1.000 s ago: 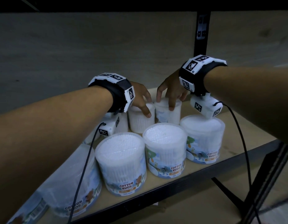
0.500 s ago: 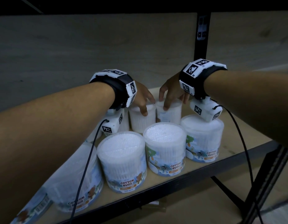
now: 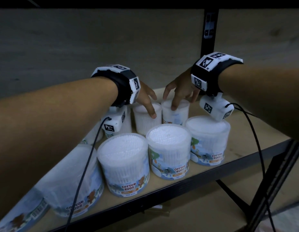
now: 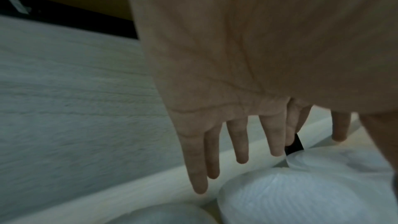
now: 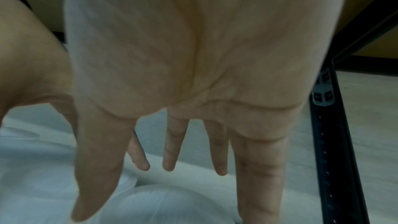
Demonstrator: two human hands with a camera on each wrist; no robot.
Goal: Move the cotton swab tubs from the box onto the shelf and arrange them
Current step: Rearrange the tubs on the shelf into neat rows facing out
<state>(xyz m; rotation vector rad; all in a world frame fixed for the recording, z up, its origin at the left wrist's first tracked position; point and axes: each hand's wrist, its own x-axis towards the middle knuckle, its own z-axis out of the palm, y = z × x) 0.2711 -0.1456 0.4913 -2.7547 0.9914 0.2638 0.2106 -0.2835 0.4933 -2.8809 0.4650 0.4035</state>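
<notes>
Two hands were over the back row of cotton swab tubs on the shelf (image 3: 242,146), fingers straight and spread, gripping nothing. Left hand (image 3: 146,99) had its thumb down the front of the back-left tub (image 3: 145,121); right hand (image 3: 179,91) had its fingertips on the lid of the back-right tub (image 3: 176,113). Those two tubs stood just beside each other. Front row: three tubs (image 3: 168,148) upright near the shelf edge, labels facing out, between the camera and the back row. One more tub (image 3: 75,181) sat front-left, mostly hidden by the left forearm. Right wrist camera module (image 3: 215,108) hung just above the front-right tub's lid; can't tell if it touched. Black upright post (image 3: 209,30) stood behind the right hand. Cables (image 3: 256,139) trailed from both wrists across the front tubs.
</notes>
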